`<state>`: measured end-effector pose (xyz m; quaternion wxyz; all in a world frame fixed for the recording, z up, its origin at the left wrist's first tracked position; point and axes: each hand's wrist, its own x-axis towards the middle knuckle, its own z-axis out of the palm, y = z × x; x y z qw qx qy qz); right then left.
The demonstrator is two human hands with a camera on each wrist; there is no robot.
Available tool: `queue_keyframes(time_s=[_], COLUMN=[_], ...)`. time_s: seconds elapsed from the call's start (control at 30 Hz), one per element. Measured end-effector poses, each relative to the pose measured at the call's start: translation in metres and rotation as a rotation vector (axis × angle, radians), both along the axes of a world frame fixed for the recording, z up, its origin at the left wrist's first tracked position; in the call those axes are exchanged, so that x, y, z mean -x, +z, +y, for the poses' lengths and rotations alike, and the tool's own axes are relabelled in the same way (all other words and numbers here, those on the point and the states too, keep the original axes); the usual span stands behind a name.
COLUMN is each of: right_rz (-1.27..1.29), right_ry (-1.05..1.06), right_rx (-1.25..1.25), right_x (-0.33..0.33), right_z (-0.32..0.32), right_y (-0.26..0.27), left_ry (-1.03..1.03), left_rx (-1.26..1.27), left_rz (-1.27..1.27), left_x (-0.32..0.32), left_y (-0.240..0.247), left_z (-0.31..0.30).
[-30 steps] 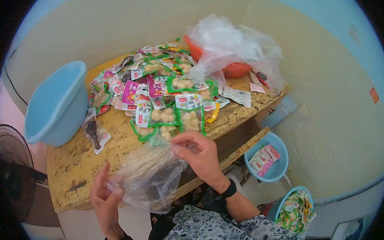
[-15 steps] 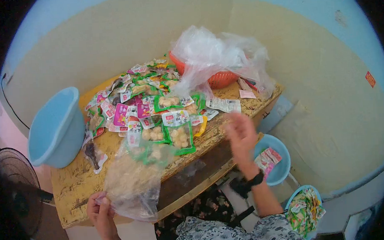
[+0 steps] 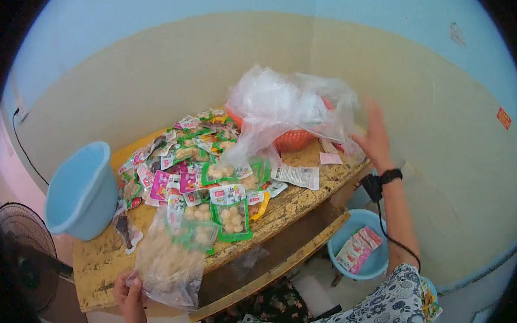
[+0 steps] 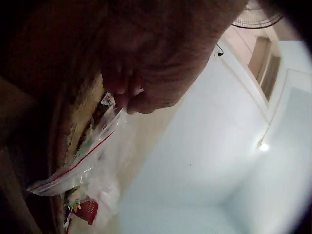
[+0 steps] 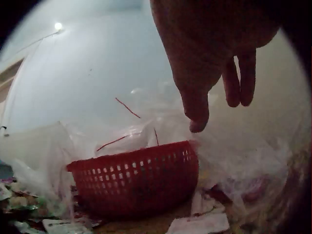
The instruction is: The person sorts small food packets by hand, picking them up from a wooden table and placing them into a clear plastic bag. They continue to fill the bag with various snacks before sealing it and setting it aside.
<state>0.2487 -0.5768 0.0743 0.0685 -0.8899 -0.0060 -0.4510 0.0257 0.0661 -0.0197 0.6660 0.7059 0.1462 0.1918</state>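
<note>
My left hand (image 3: 127, 289) pinches the corner of a clear zip bag (image 3: 169, 263) at the near left edge of the worn yellow table (image 3: 104, 258); in the left wrist view the fingers (image 4: 127, 92) grip the bag (image 4: 92, 161) by its red-lined top. My right hand (image 3: 374, 138) is raised with fingers spread beside the heap of clear plastic bags (image 3: 282, 105) lying over a red basket (image 3: 292, 140). It holds nothing. In the right wrist view the open hand (image 5: 214, 92) hovers above the basket (image 5: 134, 178). Several snack packets (image 3: 201, 164) cover the table's middle.
A blue bucket (image 3: 81, 189) stands at the table's left end, with a fan (image 3: 26, 252) below it. On the floor to the right sits a blue bowl (image 3: 360, 243) with pink packets. A second bowl of packets (image 3: 431, 304) shows at the lower right edge.
My right hand let go of the zip bag and swung right and up to the plastic heap by the red basket. The left hand kept hold of the bag.
</note>
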Motion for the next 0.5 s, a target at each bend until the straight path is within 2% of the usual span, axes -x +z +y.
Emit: queue_keyframes(time_s=[0.07,0.17,0.27,0.37,0.5], right_rz=[0.12,0.374,0.278,0.56,0.455], right_ry=[0.026,0.018,0.23,0.131,0.111], right_rx=[0.052,-0.015,0.151,-0.058,-0.059], right_x=[-0.016,-0.038,-0.08,-0.089,-0.107], right_z=[-0.005,0.008,-0.011,0.0,-0.014], right_y=[0.023,0.058,0.044,0.056,0.039], left_ry=[-0.035,-0.011,-0.021,0.014,0.075], left_rx=[-0.036,-0.038,-0.05,-0.044,-0.186], left_rz=[0.018,-0.041,0.1,0.06,0.085], left_x=[-0.002,-0.004,0.002,0.002,0.002], left_y=[-0.001,-0.014,-0.017,-0.011,-0.024], left_z=[0.006,0.012,0.025,0.017,0.032])
